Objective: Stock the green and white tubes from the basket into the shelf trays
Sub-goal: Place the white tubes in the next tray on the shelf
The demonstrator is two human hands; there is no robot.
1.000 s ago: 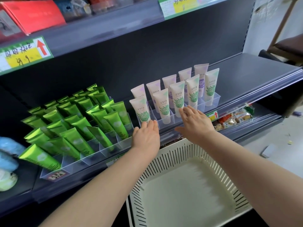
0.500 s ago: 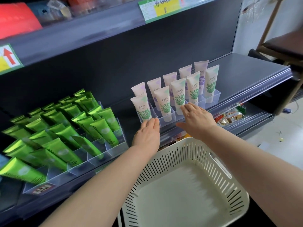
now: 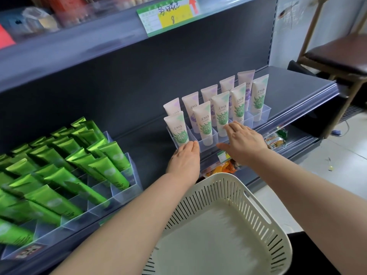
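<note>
Now white tubes (image 3: 222, 114) fill the clear tray (image 3: 206, 142); basket (image 3: 228, 231) empty.

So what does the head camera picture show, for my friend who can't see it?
Two bare hands, left hand and right hand, rest open against the front of a clear tray of upright white tubes on a store shelf. Shiny green tubes lean in another clear tray to the left, and an empty white basket sits below the arms.
</note>
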